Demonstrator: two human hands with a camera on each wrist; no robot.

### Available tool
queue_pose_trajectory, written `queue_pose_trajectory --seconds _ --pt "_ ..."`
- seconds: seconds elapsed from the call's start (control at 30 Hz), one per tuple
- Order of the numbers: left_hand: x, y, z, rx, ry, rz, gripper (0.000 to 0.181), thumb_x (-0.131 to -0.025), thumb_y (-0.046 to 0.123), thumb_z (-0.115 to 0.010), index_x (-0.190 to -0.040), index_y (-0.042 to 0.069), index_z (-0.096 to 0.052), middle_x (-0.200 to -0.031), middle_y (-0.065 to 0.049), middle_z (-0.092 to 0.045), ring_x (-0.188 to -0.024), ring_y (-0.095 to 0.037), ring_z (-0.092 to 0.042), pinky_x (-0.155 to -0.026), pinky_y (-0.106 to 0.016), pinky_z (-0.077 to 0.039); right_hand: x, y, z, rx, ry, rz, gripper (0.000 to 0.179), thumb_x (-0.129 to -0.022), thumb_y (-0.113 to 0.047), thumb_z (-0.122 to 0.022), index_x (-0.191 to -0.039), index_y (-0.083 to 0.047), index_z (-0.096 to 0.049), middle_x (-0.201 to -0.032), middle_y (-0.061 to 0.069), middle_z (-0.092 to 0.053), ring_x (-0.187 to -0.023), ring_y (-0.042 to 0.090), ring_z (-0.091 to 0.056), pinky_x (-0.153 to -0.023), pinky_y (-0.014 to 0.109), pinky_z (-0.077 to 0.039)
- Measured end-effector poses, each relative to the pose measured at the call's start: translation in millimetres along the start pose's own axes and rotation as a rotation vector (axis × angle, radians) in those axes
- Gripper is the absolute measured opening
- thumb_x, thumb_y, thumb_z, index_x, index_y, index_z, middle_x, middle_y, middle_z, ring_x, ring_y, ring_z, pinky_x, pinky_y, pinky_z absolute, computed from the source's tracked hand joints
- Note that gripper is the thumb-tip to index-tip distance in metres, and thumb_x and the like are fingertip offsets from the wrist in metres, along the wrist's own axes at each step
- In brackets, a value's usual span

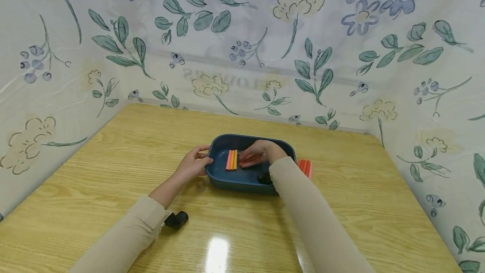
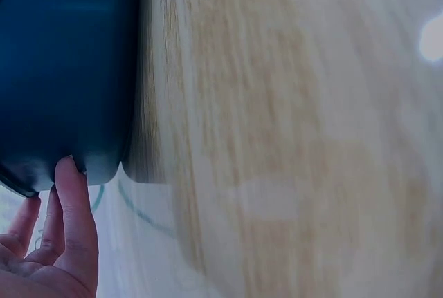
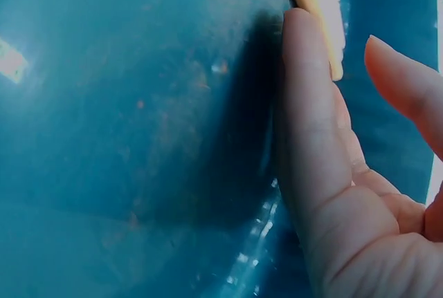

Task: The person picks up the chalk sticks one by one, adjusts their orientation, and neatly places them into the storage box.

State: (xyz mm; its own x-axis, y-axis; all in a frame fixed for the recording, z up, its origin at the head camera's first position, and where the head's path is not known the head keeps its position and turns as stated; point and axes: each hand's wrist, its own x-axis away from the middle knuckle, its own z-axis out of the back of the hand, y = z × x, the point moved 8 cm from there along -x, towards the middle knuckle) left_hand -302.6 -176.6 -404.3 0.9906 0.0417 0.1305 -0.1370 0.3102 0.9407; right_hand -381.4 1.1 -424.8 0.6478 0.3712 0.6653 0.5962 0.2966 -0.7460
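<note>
A dark blue tray (image 1: pixel 242 186) with raised walls stands on the wooden table. Inside it a pink stick (image 1: pixel 228 161) and orange-yellow sticks (image 1: pixel 234 161) lie side by side. My left hand (image 1: pixel 192 164) touches the tray's left end, its fingertips against the outer wall in the left wrist view. My right hand (image 1: pixel 258 153) reaches into the tray, right of that row, with a red-orange stick (image 1: pixel 242 164) at its fingertips. In the right wrist view its fingers lie straight, the thumb stands apart, and a yellow stick (image 3: pixel 315 18) shows past the fingertips.
Several red and pink sticks (image 1: pixel 305 167) lie on the table just right of the tray, partly behind my right sleeve (image 1: pixel 303 201). Flowered cloth (image 1: pixel 242 54) hangs along the back and sides of the table (image 1: pixel 151 129).
</note>
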Motion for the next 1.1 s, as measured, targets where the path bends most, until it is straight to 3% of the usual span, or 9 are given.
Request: queue_pose_trajectory --seconds 0.27,0.63,0.9,1.1 --pt "0.8 0.8 -0.4 0.008 -0.003 0.009 0.049 -0.094 0.012 -0.05 -0.14 0.003 -0.034 -0.13 -0.027 -0.043 -0.105 -0.036 -0.057 -0.077 -0.038 -0.053 6.8 -9.2 8.2 -0.033 -0.041 0.039 0.037 -0.094 0.001 -0.051 -0.13 0.006 -0.046 -0.126 0.024 -0.051 -0.109 0.03 -0.054 -0.09 0.036 -0.047" --pt "-0.1 0.8 -2.1 0.0 -0.006 0.0 0.05 -0.095 0.012 -0.05 -0.14 0.003 -0.034 -0.13 -0.028 -0.042 -0.105 -0.037 -0.056 -0.078 -0.04 -0.053 28.8 -22.4 24.2 -0.034 -0.031 0.131 0.042 -0.094 0.002 -0.049 -0.135 0.007 -0.04 -0.134 0.026 -0.044 -0.112 0.031 -0.051 -0.093 0.037 -0.044" --pt "-0.4 2.0 -1.7 -0.002 -0.004 0.008 0.049 -0.095 0.012 -0.05 -0.141 0.003 -0.033 -0.132 -0.028 -0.041 -0.103 -0.036 -0.057 -0.077 -0.039 -0.054 40.2 -30.3 43.6 -0.017 0.001 0.16 0.042 -0.094 0.0 -0.051 -0.135 0.006 -0.041 -0.134 0.025 -0.044 -0.104 0.028 -0.054 -0.091 0.035 -0.046" --pt "0.0 2.9 -3.2 -0.004 -0.009 0.008 0.05 -0.095 0.012 -0.049 -0.141 0.003 -0.033 -0.131 -0.028 -0.041 -0.104 -0.037 -0.057 -0.076 -0.038 -0.054 51.0 -31.1 59.1 -0.015 -0.008 0.19 0.046 -0.094 0.001 -0.049 -0.137 0.007 -0.037 -0.135 0.026 -0.042 -0.117 0.033 -0.048 -0.092 0.035 -0.045"
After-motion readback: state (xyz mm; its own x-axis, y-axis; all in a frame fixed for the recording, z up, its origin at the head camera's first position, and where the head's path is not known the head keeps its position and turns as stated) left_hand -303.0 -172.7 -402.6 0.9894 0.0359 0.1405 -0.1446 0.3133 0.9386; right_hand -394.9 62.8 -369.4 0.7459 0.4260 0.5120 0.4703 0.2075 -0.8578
